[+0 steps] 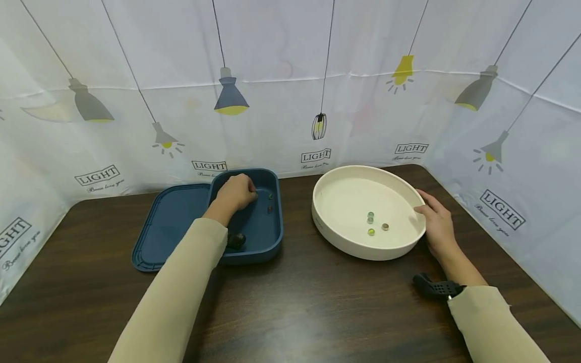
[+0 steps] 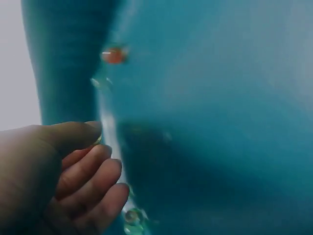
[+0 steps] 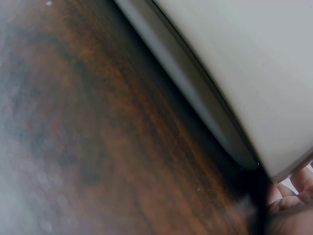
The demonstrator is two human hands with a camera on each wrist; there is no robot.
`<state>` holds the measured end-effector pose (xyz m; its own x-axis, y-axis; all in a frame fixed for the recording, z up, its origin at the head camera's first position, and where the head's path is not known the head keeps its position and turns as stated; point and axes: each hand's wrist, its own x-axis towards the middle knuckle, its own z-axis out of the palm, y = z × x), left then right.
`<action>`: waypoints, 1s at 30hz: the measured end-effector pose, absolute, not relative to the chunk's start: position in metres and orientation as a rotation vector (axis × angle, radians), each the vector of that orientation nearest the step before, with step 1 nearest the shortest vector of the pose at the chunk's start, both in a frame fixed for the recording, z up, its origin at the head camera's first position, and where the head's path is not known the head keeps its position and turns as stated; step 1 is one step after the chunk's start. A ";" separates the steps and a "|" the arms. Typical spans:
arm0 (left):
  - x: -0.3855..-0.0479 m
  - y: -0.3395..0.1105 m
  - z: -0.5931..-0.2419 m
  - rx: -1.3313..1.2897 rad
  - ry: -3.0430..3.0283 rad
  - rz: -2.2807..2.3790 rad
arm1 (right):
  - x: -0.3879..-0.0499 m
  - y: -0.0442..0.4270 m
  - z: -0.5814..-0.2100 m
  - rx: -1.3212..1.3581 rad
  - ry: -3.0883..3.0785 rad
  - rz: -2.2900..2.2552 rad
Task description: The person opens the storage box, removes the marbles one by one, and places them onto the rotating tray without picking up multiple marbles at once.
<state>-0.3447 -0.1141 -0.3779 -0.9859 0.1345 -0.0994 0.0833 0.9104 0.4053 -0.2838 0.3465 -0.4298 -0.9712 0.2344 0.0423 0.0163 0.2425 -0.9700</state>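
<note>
My left hand (image 1: 237,192) reaches into a deep blue rectangular container (image 1: 275,237). In the left wrist view its thumb and index finger pinch a small yellowish marble (image 2: 98,140), mostly hidden by the fingers. An orange marble (image 2: 115,55) and a pale green marble (image 2: 101,81) lie along the container's edge, with more glassy marbles (image 2: 133,216) below the fingers. My right hand (image 1: 438,225) grips the right rim of a round cream tray (image 1: 336,196), thumb over the rim. Several marbles (image 1: 371,232) rest on the tray's floor.
A flat blue lid (image 1: 165,217) lies left of the container, partly under it or beside it. The dark wooden table (image 1: 290,302) stretches toward me. A white curtain with lamp prints (image 1: 272,126) closes off the back and sides.
</note>
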 end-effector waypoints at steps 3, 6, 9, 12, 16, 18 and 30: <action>-0.342 -0.111 -0.371 0.199 2.962 0.705 | -0.284 0.347 -0.430 -0.227 -2.313 1.836; -0.339 -0.103 -0.361 0.267 2.966 0.777 | -0.283 0.348 -0.429 -0.221 -2.264 1.891; -0.334 -0.089 -0.349 0.346 2.961 0.836 | -0.282 0.349 -0.429 -0.221 -2.236 1.919; -0.327 -0.069 -0.338 0.410 2.952 0.869 | -0.282 0.351 -0.430 -0.229 -2.240 1.914; -0.320 -0.038 -0.329 0.472 2.928 0.891 | -0.282 0.353 -0.431 -0.245 -2.257 1.907; -0.317 -0.023 -0.327 0.495 2.908 0.893 | -0.282 0.354 -0.432 -0.248 -2.264 1.906; -0.316 0.034 -0.341 0.580 2.850 0.906 | -0.283 0.347 -0.430 -0.232 -2.313 1.846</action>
